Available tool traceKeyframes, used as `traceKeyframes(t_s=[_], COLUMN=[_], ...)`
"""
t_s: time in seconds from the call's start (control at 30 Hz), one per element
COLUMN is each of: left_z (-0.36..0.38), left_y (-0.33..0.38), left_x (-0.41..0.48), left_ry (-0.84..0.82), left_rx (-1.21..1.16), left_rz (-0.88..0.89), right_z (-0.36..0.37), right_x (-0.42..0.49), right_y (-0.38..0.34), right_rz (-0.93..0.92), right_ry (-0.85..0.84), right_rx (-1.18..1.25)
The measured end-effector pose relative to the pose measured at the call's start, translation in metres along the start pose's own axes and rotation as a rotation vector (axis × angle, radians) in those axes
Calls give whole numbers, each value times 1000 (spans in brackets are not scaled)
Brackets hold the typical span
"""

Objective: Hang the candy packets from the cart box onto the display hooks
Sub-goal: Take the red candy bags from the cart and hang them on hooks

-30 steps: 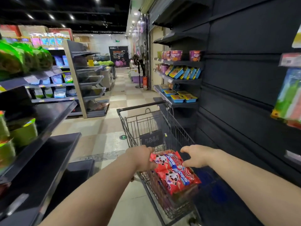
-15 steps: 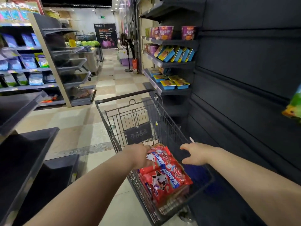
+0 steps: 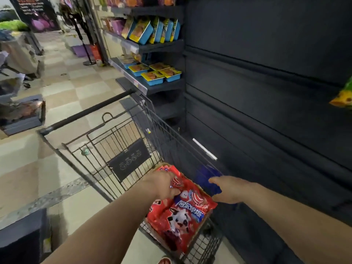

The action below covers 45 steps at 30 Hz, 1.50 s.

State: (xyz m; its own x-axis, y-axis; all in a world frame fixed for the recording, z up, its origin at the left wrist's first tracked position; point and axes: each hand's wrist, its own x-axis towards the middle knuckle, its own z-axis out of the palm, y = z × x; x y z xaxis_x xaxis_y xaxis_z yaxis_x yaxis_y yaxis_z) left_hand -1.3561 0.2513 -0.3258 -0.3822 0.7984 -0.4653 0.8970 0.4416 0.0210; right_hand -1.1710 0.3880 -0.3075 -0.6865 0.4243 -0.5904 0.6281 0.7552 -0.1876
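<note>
Head view, looking down into the cart (image 3: 167,130).

- candy packets (image 3: 182,212): red, cartoon cow print, stacked in a cardboard box (image 3: 206,216) at the near end of the cart basket. None are on the wall.
- left hand (image 3: 162,184): on the top end of the stack, fingers curled down over the upper edge of the top packet, thumb laid on its face. It looks like a grip. The fingertips are hidden behind the packets, so I can't tell how deep it goes.
- right hand (image 3: 226,189): spread loosely, fingers roughly straight and pointing toward the left hand, holding nothing. It hovers just beside the right edge of the box, over something blue (image 3: 207,176) in the cart. I can't tell if it touches either.
- display wall (image 3: 266,73): dark slatted panel directly right of the cart. A white strip (image 3: 204,149) sits low on it, near the cart side.
- green-yellow packet (image 3: 342,96): hangs at the far right edge of the wall, well apart from the hands.
- shelves (image 3: 162,86): beyond the cart handle (image 3: 85,111), carrying blue trays (image 3: 154,77).
- Checkered tile floor (image 3: 62,86) to the left. The frame is motion-blurred.
</note>
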Motion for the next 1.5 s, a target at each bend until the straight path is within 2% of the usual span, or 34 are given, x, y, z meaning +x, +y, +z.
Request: traceKeyframes(t_s=[0.2,0.33,0.5,0.7,0.87,1.13,1.3,1.5], left_z=[10,33,61,97,122,152,154,147], left_y=[-51,-87,-111,-124,-126,-133,-128,-127], left_x=[78,113,146,175,191,217,224,225], left_ry=[-84,-143,-301,-383,-422,-440,-406,-405], left_rx=[-30,-39,-84,-176,-311,-591,-628,-652], left_rz=[100,134,108,50,-10,-149,-187,-205], right_z=[12,46,89,134,163,195,201,201], right_x=[57,90,112,138,157,180,189,190], right_y=[-19,-28,-37,-46,-50,-52,-54,-52], right_rz=[105,167,339,473,598,771,916,1021], right_ry=[-31,-65,-131,-165,-137,24,145,111], right_rx=[157,315,513,716,1059,1401,1630,1772])
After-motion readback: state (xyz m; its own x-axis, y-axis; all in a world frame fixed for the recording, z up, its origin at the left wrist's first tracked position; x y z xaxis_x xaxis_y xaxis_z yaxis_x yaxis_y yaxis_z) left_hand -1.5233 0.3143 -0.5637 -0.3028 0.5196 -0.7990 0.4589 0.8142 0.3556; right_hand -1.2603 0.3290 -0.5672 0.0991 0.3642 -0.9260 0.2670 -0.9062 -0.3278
